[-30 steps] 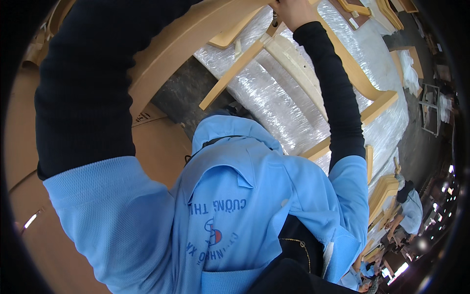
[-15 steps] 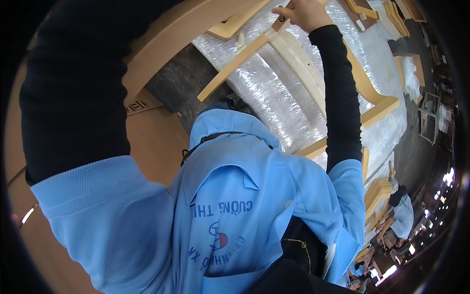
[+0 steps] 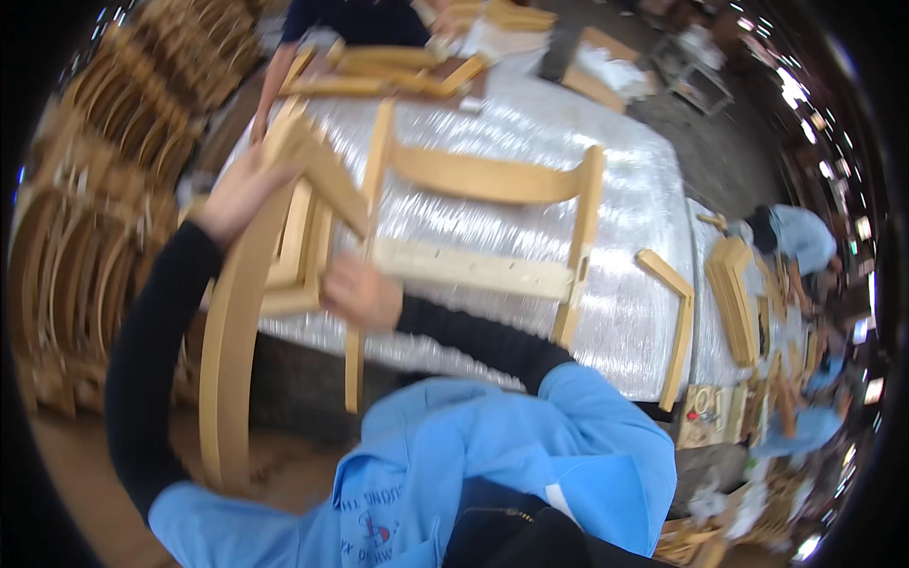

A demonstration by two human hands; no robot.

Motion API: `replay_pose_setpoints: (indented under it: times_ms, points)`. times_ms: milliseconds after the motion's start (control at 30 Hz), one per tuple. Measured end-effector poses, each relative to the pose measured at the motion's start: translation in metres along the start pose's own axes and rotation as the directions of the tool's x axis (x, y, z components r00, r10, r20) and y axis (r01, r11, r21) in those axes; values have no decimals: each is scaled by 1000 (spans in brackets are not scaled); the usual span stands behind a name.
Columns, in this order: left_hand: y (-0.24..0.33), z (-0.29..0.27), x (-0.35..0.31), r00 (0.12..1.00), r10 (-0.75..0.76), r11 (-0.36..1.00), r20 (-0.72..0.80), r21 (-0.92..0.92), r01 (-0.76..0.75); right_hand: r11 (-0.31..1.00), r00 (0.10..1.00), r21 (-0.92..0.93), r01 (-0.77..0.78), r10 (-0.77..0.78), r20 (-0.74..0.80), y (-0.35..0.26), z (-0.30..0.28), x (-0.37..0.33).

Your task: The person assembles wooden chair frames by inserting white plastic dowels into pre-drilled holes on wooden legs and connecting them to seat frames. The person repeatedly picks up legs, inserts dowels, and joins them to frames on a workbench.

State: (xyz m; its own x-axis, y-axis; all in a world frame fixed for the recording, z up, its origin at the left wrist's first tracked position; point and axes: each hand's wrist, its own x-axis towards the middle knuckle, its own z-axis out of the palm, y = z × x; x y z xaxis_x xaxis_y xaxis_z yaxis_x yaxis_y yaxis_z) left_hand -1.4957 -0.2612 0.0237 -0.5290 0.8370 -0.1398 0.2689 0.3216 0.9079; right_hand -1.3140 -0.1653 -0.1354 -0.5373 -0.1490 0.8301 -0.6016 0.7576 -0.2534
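Observation:
My left hand [image 3: 235, 194] is closed around the upper part of a long curved wooden piece [image 3: 227, 379], raised at the table's left edge. An angled wooden arm [image 3: 331, 180] meets its top end. My right hand [image 3: 360, 292], blurred, is curled beside the left leg of a wooden chair frame; what its fingers hold is hidden. The frame lies on the table, with a curved rail [image 3: 483, 178], a pale straight rail [image 3: 473, 270] and a right leg [image 3: 582, 237].
Plastic film covers the table [image 3: 634, 180]. An angled wooden piece [image 3: 677, 322] lies at its right. Stacked curved wood [image 3: 95, 256] stands at left. Across the table, a person in dark clothes [image 3: 360, 21] stands behind wooden parts [image 3: 388, 71]. Other people work at far right.
The view has swung, bringing more of the table and my left hand into sight. My right hand has moved from the frame's upper end to beside its left leg.

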Motion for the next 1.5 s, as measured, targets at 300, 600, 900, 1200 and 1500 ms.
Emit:
replay_pose_setpoints:
  times_ms: [300,600,900,1200,1500]
  points:
    - [98,28,-38,929,149,665,-339,-661,-347,847,839,110,-520,531,-124,-98,-128,4]
    - [135,304,54,836,548,344,-29,-903,-256,442,449,-145,-885,732,-513,-130,-267,-138]
    - [177,549,53,629,641,740,440,-572,-355,-102,-199,172,-980,584,-787,-249,-323,-284]
    - [92,519,119,428,556,809,713,-345,-476,-199,-552,532,-823,503,-665,-235,-470,-491]
    - [-118,314,198,999,-7,970,-54,-244,-6,-678,-518,136,-722,400,-756,-208,-581,-651]
